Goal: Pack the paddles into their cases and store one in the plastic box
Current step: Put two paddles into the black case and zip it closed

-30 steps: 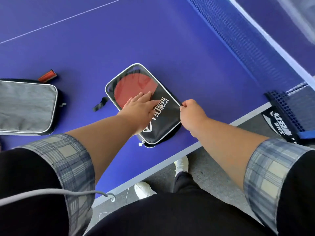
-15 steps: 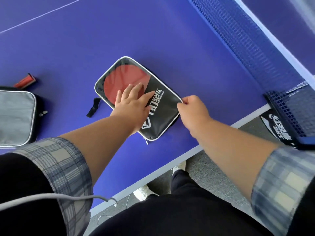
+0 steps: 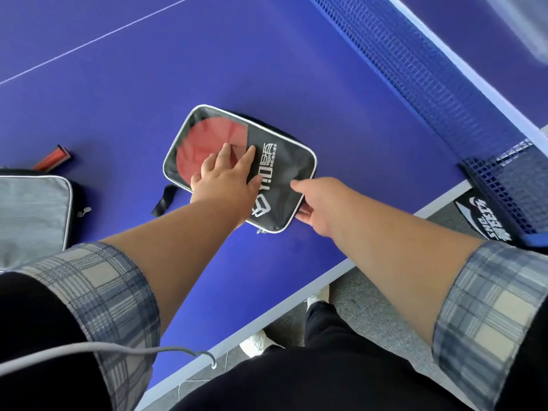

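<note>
A black paddle case [image 3: 284,173] with a silver rim lies on the blue table [image 3: 267,69]. A red paddle [image 3: 204,143] shows through its clear window. My left hand [image 3: 225,179] lies flat on the case with fingers spread, pressing it down. My right hand [image 3: 317,203] grips the case's near right edge, thumb on top and fingers curled under. At the far left lies a grey case [image 3: 29,215], partly cut off, with a red paddle handle [image 3: 55,155] poking out behind it. No plastic box is in view.
A black strap [image 3: 163,200] trails from the black case's left side. The blue net [image 3: 415,69] runs along the right, ending at its clamp [image 3: 498,203] on the table edge [image 3: 326,280]. Below the edge are grey floor and my shoes.
My right hand has slid from the case's right corner along its edge toward me and now holds the edge. My left hand stays pressed on the case.
</note>
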